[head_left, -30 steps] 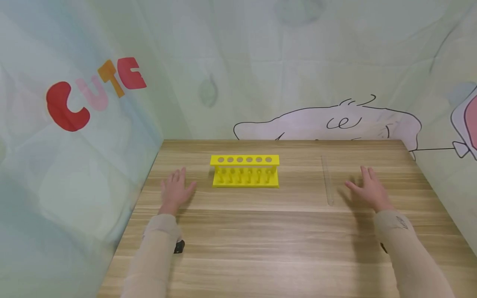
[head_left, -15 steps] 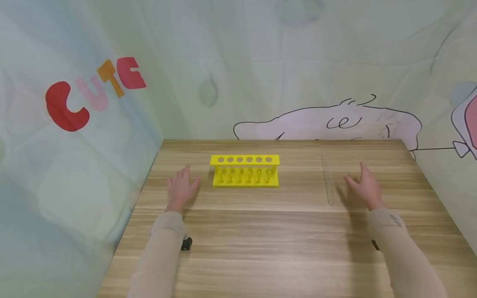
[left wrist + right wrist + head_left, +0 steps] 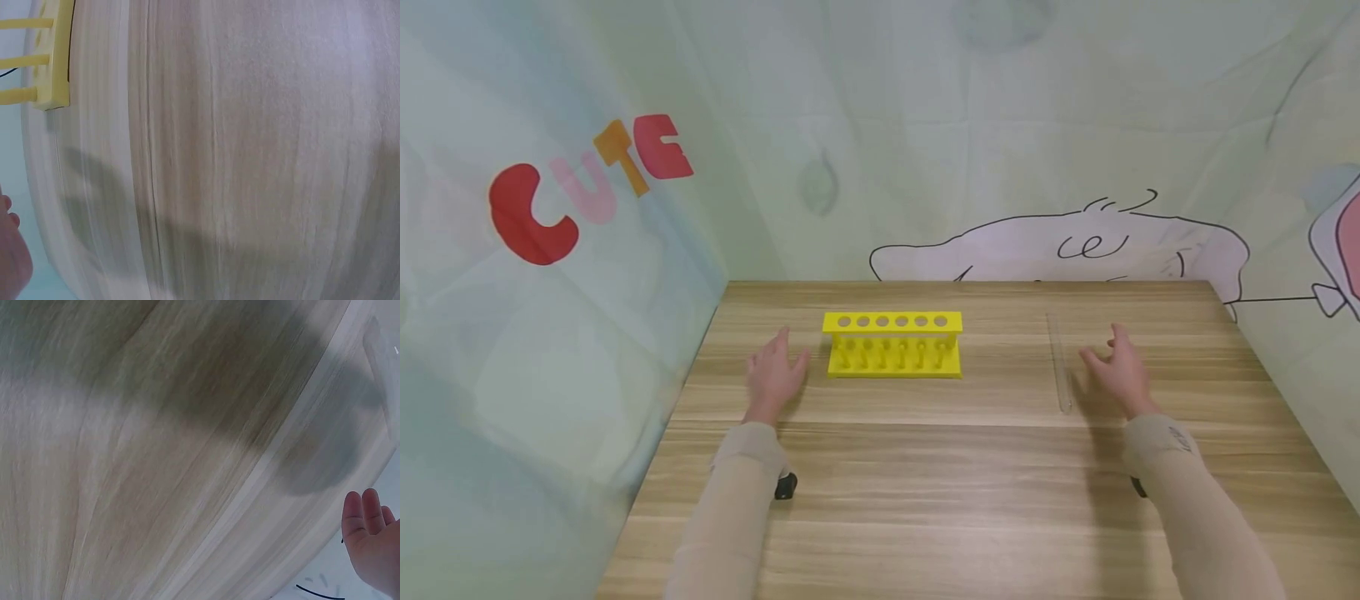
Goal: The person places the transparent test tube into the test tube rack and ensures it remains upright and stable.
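Observation:
A yellow test tube rack (image 3: 893, 368) stands on the wooden table, a row of round holes along its top bar and pegs on its base. To its right lies a clear glass test tube (image 3: 1059, 367), pointing away from the person. My left hand (image 3: 773, 377) hovers just left of the rack, fingers spread and holding nothing; the rack's end (image 3: 55, 69) shows at the upper left of the left wrist view. Right of the tube is my right hand (image 3: 1122, 372), thumb toward the tube, fingers relaxed and nothing in them. Its fingers (image 3: 354, 515) appear at the right wrist view's edge.
The wood-grain table (image 3: 925, 500) reaches back to a pale printed curtain (image 3: 865, 150) bearing a cartoon outline. Another curtain side with the letters CUTE (image 3: 535, 215) hangs along the left. Both sleeved forearms come in from the front.
Both hands have moved inward: the left one rightward toward the rack, the right one leftward toward the test tube. Rack and tube have stayed in place.

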Demonstrator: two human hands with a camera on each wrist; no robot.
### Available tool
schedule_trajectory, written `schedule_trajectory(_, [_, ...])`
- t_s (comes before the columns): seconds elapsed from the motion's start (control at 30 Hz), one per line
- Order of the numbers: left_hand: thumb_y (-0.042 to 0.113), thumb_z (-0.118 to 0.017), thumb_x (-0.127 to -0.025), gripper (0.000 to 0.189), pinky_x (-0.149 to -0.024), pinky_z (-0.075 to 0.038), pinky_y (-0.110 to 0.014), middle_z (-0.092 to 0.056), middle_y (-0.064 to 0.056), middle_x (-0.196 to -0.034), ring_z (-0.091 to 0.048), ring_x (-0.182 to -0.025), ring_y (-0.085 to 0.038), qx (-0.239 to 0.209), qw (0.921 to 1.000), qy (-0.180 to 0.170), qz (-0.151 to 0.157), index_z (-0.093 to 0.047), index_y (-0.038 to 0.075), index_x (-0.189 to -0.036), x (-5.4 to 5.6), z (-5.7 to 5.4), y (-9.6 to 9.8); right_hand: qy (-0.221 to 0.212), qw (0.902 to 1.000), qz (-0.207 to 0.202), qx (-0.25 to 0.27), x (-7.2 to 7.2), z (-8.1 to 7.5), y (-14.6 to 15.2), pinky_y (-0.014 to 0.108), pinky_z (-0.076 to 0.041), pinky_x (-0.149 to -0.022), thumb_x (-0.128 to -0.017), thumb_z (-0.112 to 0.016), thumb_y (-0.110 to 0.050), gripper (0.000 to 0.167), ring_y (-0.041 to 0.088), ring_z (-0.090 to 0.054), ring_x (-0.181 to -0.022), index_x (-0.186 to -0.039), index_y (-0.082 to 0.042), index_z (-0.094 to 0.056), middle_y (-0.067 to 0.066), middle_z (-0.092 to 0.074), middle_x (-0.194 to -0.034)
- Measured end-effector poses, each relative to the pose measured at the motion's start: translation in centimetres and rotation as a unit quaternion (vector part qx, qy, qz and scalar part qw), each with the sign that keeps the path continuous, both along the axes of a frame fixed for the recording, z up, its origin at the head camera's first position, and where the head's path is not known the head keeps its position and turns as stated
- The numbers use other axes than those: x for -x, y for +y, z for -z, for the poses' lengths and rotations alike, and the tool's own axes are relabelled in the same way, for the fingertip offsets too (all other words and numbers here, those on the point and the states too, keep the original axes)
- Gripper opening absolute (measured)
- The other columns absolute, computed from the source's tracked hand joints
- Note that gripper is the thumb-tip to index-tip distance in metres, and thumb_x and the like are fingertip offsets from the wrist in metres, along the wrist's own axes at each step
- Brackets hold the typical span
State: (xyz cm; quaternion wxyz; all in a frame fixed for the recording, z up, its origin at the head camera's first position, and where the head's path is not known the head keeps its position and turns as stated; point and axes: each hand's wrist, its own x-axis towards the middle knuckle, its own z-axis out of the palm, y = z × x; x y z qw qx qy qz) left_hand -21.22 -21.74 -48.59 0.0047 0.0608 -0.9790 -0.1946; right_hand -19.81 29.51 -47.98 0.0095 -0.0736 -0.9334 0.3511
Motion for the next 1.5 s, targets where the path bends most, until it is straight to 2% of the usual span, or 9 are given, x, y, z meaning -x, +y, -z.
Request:
schedule_trajectory(0.33, [0.040,-0.042,-0.089,0.063,-0.104,-0.012,-0.054,-0.033,-0.016,-0.139,-0.030,-0.126,-0.035,-0.021,0.9992,0.032,0.002,-0.019,0.009,-0.139,0.7,0.6,0.6,-0.011,0.9996,0.007,0.025,0.4,0.4,-1.1,0.056,-0.035,-0.089,-0.089,-0.050,-0.029,0.072,0.047,-0.044,-0.107,-0.139,0.001,-0.007,0.036,-0.032,-0.129])
schedule_trajectory(0.67, [0.041,-0.040,-0.091,0.060,-0.105,-0.014,-0.052,-0.033,-0.016,-0.139,-0.032,-0.126,-0.035,-0.043,0.9983,0.039,0.006,-0.022,0.008,-0.138,0.7,0.0,1.5,-0.011,0.9999,0.003,0.010,0.9,1.0,-1.4,0.057,-0.031,-0.092,-0.090,-0.049,-0.028,0.068,0.047,-0.041,-0.110,-0.138,0.004,-0.013,0.036,-0.033,-0.129])
schedule_trajectory(0.87, [0.043,-0.038,-0.091,0.061,-0.105,-0.016,-0.050,-0.032,-0.015,-0.140,-0.032,-0.126,-0.033,-0.051,0.9979,0.041,0.002,-0.021,0.010,-0.139,1.2,-0.1,2.1,-0.016,0.9999,-0.004,0.000,1.3,1.1,-1.7,0.055,-0.033,-0.092,-0.090,-0.048,-0.029,0.063,0.046,-0.042,-0.110,-0.135,0.006,-0.020,0.035,-0.035,-0.128])
schedule_trajectory(1.07, [0.043,-0.038,-0.090,0.061,-0.106,-0.016,-0.049,-0.031,-0.012,-0.142,-0.030,-0.128,-0.032,-0.086,0.9954,0.040,-0.013,-0.020,0.012,-0.140,1.7,-0.3,2.8,-0.036,0.9994,-0.002,0.005,1.7,0.8,-1.8,0.054,-0.035,-0.091,-0.090,-0.046,-0.033,0.064,0.045,-0.043,-0.110,-0.135,0.005,-0.021,0.033,-0.035,-0.128])
schedule_trajectory(1.3, [0.046,-0.035,-0.091,0.061,-0.105,-0.020,-0.050,-0.037,-0.012,-0.138,-0.033,-0.126,-0.031,-0.128,0.9909,0.036,-0.021,-0.020,0.013,-0.140,2.1,-0.6,3.5,-0.044,0.9990,-0.007,0.007,1.9,0.5,-2.2,0.053,-0.036,-0.089,-0.091,-0.045,-0.032,0.062,0.044,-0.043,-0.110,-0.135,0.005,-0.022,0.032,-0.036,-0.127])
schedule_trajectory(1.5, [0.046,-0.032,-0.092,0.056,-0.102,-0.027,-0.046,-0.043,-0.011,-0.133,-0.039,-0.122,-0.030,-0.156,0.9866,0.037,-0.029,-0.029,0.013,-0.136,2.4,-0.6,4.2,-0.046,0.9987,-0.006,0.018,2.0,0.5,-2.7,0.052,-0.038,-0.090,-0.091,-0.045,-0.031,0.062,0.044,-0.042,-0.111,-0.135,0.006,-0.022,0.032,-0.035,-0.128])
